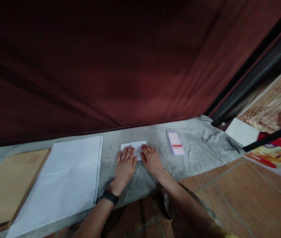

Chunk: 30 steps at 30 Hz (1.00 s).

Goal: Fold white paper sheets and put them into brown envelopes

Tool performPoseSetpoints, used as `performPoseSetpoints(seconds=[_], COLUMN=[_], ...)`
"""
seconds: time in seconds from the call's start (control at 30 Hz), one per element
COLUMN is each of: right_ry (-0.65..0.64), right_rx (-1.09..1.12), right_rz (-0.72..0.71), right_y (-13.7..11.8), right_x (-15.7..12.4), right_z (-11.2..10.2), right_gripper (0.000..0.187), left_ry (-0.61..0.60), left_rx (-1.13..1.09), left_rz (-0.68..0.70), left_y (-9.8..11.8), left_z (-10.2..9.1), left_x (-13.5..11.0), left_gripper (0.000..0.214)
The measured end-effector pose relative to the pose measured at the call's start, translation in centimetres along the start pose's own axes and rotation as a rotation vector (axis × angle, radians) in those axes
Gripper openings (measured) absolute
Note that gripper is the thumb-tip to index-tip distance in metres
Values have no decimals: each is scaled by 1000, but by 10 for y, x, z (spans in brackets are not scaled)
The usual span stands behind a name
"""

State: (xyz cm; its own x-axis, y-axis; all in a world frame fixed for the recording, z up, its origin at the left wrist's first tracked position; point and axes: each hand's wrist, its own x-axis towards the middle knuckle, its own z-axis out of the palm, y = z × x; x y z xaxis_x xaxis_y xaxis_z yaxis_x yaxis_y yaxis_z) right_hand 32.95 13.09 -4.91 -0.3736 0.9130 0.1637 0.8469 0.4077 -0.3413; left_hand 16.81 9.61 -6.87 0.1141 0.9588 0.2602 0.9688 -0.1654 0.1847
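my left hand (126, 162) and right hand (152, 160) rest on white paper (137, 144) — fingers open. pale slip (176, 142) lies at its three o'clock.

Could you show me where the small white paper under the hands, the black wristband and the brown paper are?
Small white paper (138, 152): head view, on its uncovered middle part.
Black wristband (110, 197): head view, on the middle of the strap.
Brown paper (13, 186): head view, on its upper face.
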Motion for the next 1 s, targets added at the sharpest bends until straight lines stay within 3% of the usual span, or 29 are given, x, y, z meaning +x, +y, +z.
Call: performPoseSetpoints(seconds=[0.27, 0.5, 0.77, 1.0], right_ry=[12, -15, 66, 81], right_rx=[44, 104, -103, -169], right_rz=[-11, -191, -38, 27], right_y=[-3, -14, 9, 27], right_x=[-1, -7, -5, -1], right_z=[2, 16, 26, 25], right_gripper=[40, 52, 53, 53], left_ry=[-7, -76, 94, 47], left_rx=[22, 97, 95, 158], left_rz=[-4, 10, -71, -190], left_y=[2, 0, -6, -10], left_z=[0, 2, 18, 11], left_x=[2, -1, -6, -13], left_gripper=[53, 58, 62, 63])
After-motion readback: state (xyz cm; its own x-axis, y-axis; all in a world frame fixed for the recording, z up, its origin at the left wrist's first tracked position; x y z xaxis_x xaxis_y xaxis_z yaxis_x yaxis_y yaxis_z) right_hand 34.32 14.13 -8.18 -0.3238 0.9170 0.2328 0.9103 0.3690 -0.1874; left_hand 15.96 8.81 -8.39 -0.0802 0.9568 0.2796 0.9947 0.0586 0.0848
